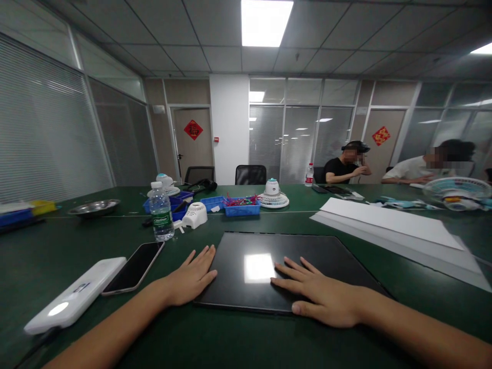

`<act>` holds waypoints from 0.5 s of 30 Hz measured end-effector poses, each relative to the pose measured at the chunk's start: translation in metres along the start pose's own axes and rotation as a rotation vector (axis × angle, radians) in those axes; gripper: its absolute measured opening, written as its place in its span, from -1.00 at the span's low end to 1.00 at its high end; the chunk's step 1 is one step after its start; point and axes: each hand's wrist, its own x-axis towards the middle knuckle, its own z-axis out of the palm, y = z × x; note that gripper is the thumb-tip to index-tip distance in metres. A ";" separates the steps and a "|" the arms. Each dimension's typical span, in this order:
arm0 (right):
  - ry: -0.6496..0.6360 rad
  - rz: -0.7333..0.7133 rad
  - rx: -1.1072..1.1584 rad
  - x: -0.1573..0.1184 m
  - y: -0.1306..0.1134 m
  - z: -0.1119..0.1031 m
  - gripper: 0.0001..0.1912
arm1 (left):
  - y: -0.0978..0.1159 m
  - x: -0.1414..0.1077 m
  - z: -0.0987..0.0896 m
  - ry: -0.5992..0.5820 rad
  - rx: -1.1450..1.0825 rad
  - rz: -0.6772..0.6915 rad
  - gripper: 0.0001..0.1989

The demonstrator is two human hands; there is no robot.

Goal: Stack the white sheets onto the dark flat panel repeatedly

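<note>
A flat black glossy panel (307, 251) lies on the green table in front of me, with a ceiling light mirrored in it. My left hand (194, 279) rests at the panel's left edge, palm down, fingers stretched out and thumb at the edge. Across the panel's front right part lies my right hand (317, 294), its fingers spread on the surface. Neither hand grips anything. To the left of my left hand are a dark-screened phone (134, 269) and a white power bank (77, 297) with a cable.
Beyond the panel stand a water bottle (161, 212), a white plastic housing (195, 215), a blue tray of coloured wires (242, 206) and a white fan part (272, 195). White sheets (392, 225) lie at right, a metal dish (94, 207) at left. Two people sit at the far right.
</note>
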 end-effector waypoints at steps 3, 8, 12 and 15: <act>0.017 0.044 -0.036 0.000 0.010 0.000 -0.32 | 0.015 -0.005 -0.004 -0.021 -0.017 0.003 -0.22; 0.013 0.047 -0.073 0.006 0.012 0.005 -0.31 | 0.008 -0.015 -0.023 -0.157 -0.110 -0.084 0.02; -0.018 0.024 -0.072 0.011 0.002 0.004 -0.32 | -0.012 -0.016 -0.024 -0.134 -0.161 -0.061 0.15; -0.034 -0.034 -0.024 0.009 0.008 -0.005 -0.37 | -0.012 -0.014 -0.021 -0.130 -0.145 -0.023 0.15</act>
